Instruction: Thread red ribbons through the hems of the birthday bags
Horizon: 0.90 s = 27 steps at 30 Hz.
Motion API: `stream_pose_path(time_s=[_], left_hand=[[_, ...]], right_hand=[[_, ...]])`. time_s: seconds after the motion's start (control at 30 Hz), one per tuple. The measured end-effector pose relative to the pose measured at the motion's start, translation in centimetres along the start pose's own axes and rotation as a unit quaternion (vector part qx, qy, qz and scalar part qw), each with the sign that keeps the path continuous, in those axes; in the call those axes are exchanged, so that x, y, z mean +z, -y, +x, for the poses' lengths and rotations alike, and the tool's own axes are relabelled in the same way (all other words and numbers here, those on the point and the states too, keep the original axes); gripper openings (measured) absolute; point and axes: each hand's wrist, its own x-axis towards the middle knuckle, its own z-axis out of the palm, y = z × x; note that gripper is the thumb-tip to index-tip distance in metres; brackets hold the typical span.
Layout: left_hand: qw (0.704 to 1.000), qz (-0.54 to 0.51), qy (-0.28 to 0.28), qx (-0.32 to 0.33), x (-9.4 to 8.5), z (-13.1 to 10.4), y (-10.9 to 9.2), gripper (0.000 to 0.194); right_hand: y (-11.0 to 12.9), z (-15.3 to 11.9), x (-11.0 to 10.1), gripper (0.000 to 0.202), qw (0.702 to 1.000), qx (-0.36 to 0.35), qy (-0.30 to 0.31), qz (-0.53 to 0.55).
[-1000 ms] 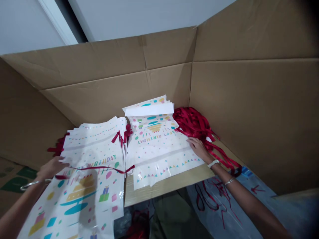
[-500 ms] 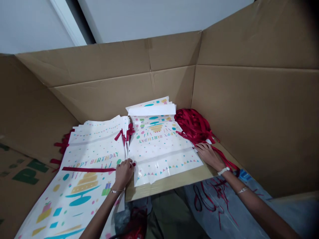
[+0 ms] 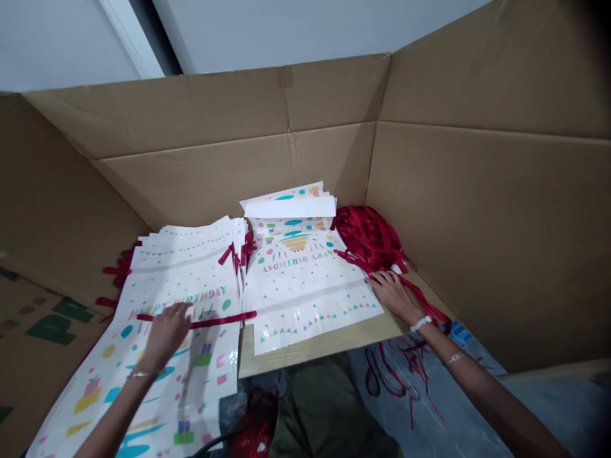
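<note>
My left hand [image 3: 168,331] is over the left stack of printed birthday sheets [image 3: 181,273], on a red ribbon strip [image 3: 222,320] that lies across them; its fingers are bent and whether they grip the strip is unclear. The strip's right end reaches the gap beside the right sheets. My right hand [image 3: 392,294] rests at the right edge of the right birthday sheet [image 3: 310,299], by a pile of red ribbon [image 3: 370,238]; its fingertips are bent at the edge, and what they hold is too small to tell.
Tall cardboard walls [image 3: 214,108] stand behind and at both sides. The sheets lie on a cardboard surface [image 3: 296,362]. Ribbon scraps [image 3: 415,369] lie on grey plastic at the lower right, and a red bundle [image 3: 255,432] sits at the bottom. Red ribbon ends [image 3: 117,270] stick out at the left.
My left hand has moved left along the ribbon strip, from its right end to near its left part. The strip has shifted to the right. My right hand stays by the sheet's edge.
</note>
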Motion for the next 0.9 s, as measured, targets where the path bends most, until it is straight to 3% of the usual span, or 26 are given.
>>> stream_pose_path(time_s=[0.13, 0.23, 0.3, 0.47, 0.57, 0.63, 0.77, 0.83, 0.9], left_hand=[[0.978, -0.034, 0.003, 0.206, 2.5, -1.0, -8.6, 0.051], [0.962, -0.043, 0.02, 0.27, 4.1, -0.6, -12.3, 0.063], [0.959, -0.069, 0.032, 0.273, 4.6, -0.1, -12.3, 0.061], [0.949, -0.19, 0.047, 0.249, 4.5, 0.8, -10.2, 0.046], [0.937, -0.253, 0.052, 0.235, 4.4, 1.2, -10.4, 0.044], [0.927, -0.3, 0.047, 0.218, 4.6, 1.5, -10.9, 0.043], [0.916, -0.399, -0.022, 0.043, 4.2, 3.0, -11.2, 0.041], [0.901, -0.427, -0.065, -0.043, 3.1, 4.3, -10.6, 0.046], [0.894, -0.428, -0.103, -0.086, 0.9, 6.1, -9.6, 0.049]], right_hand=[[0.0, 0.6, -0.1, 0.055, 0.998, -0.054, 0.022, 0.026], [0.0, 1.2, -0.8, 0.054, 0.993, -0.087, 0.038, 0.067], [-0.2, 1.5, -1.3, 0.05, 0.991, -0.086, 0.042, 0.094], [-0.6, 2.3, -2.7, 0.044, 0.985, -0.025, 0.036, 0.166], [-0.5, 3.9, -3.4, 0.037, 0.98, 0.021, -0.014, 0.198], [-0.3, 5.4, -4.0, 0.045, 0.973, 0.051, -0.054, 0.217], [0.2, 8.3, -5.7, 0.045, 0.946, 0.099, -0.09, 0.296], [0.5, 9.9, -6.9, 0.034, 0.918, 0.115, -0.097, 0.367], [0.9, 11.8, -8.4, 0.025, 0.888, 0.117, -0.106, 0.432]])
